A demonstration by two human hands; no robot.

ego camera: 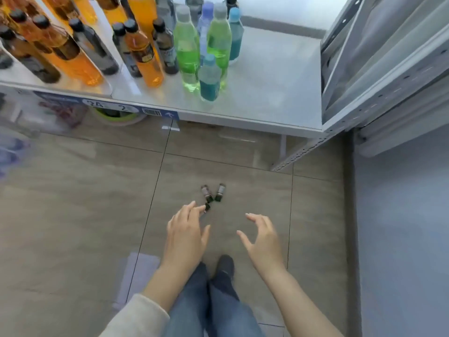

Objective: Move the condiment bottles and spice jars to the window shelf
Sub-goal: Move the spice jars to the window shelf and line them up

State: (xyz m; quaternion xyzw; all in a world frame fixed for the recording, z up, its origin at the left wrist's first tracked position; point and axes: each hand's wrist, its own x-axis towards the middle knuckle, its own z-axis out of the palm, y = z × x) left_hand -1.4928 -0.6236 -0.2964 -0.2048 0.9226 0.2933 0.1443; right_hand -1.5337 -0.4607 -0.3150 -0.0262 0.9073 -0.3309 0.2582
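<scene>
Small dark spice jars (207,192) lie tipped on floor (73,215). Left hand (185,237) just short of jars, right hand (261,239) near; both grips apart, empty. Likely light, smooth glass, rollable: pinch mid-body.

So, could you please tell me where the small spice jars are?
In the head view, the spice jars lie on the floor at centre, just beyond the fingers of the left hand, short of the bottle shelf.
</scene>
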